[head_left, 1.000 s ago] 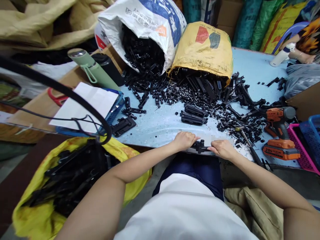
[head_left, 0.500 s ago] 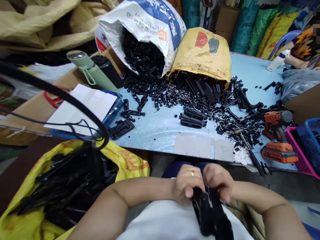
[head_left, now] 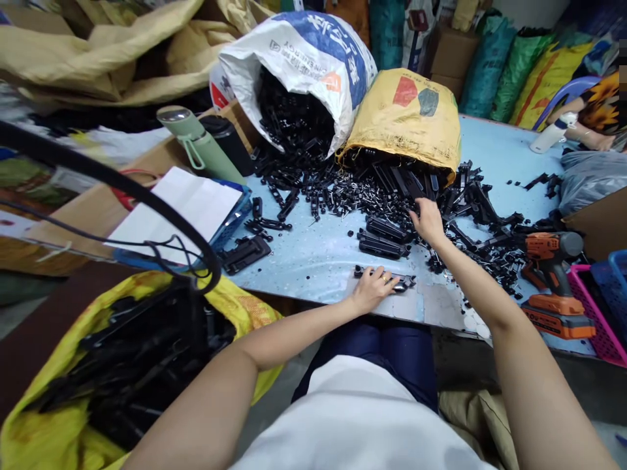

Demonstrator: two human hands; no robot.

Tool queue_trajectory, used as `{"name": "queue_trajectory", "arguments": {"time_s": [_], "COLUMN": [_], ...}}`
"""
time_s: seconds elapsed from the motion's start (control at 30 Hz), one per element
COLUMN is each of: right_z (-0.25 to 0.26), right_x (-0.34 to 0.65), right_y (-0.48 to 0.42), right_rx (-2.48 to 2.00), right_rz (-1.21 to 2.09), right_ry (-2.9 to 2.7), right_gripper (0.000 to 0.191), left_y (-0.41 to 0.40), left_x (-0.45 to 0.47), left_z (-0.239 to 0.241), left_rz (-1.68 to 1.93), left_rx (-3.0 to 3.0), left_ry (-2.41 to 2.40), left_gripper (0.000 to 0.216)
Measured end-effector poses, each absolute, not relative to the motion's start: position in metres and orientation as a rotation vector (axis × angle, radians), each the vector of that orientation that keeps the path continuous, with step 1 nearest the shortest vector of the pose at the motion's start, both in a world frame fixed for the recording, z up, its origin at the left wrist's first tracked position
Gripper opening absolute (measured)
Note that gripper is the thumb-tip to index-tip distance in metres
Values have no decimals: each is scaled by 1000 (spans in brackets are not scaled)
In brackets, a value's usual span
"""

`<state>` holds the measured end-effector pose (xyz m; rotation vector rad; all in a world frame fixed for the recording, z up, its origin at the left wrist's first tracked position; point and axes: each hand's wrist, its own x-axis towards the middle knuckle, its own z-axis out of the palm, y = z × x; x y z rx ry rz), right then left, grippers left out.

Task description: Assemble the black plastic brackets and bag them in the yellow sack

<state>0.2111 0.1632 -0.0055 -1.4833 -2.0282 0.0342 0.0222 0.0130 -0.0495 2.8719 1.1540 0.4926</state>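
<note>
Tabletop [head_left: 308,261]: hands [head_left: 372,291] seemingly touching parts [head_left: 405,284]

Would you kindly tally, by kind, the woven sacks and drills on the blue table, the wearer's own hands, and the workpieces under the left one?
Woven sacks: 2 (white-and-blue sack, yellow sack)
Drills: 1 (orange drill)
Own hands: 2 (left hand, right hand)
Workpieces under the left hand: 1 (black workpiece, partly covered by the fingers)
Total: 6

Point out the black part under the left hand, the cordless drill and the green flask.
Black part [head_left: 405,283]: head view, exposed right end.
Cordless drill [head_left: 553,274]: head view, handle.
Green flask [head_left: 218,156]: head view, body.
</note>
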Motion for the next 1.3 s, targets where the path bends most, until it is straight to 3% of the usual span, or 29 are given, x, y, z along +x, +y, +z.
{"name": "queue_trajectory", "arguments": {"time_s": [0.23, 0.4, 0.53, 0.67, 0.77, 0.87, 1.0, 1.13, 1.3], "right_z": [-7, 10, 26, 16, -6, -24, -34, -34, -32], "right_x": [209, 210, 189, 157, 139, 135, 166, 225, 235], "right_y": [232, 219, 166, 92, 51, 29, 9, -15, -29], "right_rx": [-1550, -1484, -1264, -1174, -1128, -1129, -1127, -1309, -1491], "right_rz": [-4, -7, 253, 613, 946, 1068, 1012, 847, 506], "right_ry": [-1901, -1869, -1903, -1890, -1789, -1677, -1601, -1832, -2256], "right_gripper": [11, 27, 24, 41, 44, 48, 47, 35, 38], "left_y": [80, 114, 126, 131, 132, 124, 101, 66, 29], "left_x": [27, -66, -137, -162, -163, -157, -136, -88, -18], "left_z": [-25, -5, -3, -2, 3, 11, 33, 51, 30], "left_rz": [474, 308, -7, -204, -346, -359, -181, -81, -88], "left_rx": [2656, 2020, 1781, 1810, 1840, 1978, 2275, 2485, 2596], "left_ry": [1494, 2335, 2544, 2478, 2387, 2299, 2042, 1667, 1170], "left_gripper": [38, 38, 42, 41, 40, 42, 35, 34, 26]}}
